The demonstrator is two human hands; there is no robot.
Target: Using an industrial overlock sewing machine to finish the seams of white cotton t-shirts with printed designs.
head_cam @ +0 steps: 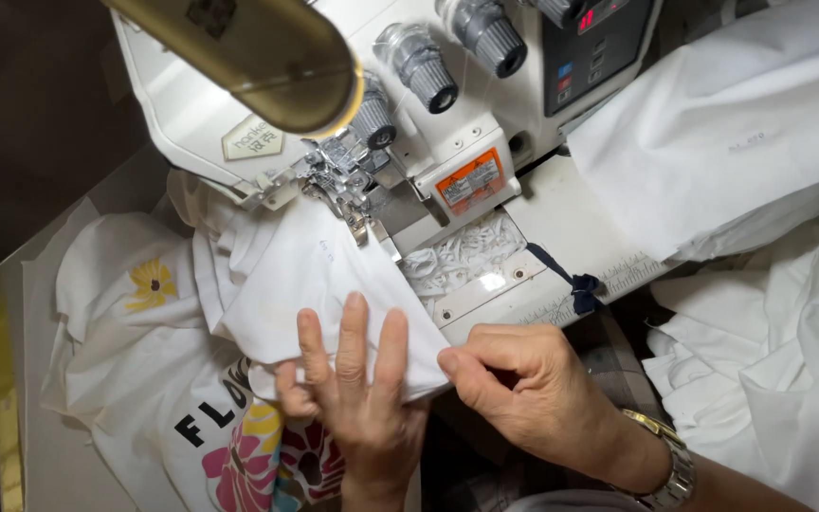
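Left hand flat, fingers spread on white fabric; right hand pinches its edge beside sewing machine.

The left hand lies flat, palm down, its fingers straight, slightly spread and pointing away from the person, the thumb tucked out to the left. The right hand comes in from the lower right, knuckles up, fingers curled, thumb pressed against the forefinger in a pinch just beside the left hand. The right wrist is bent slightly inward.
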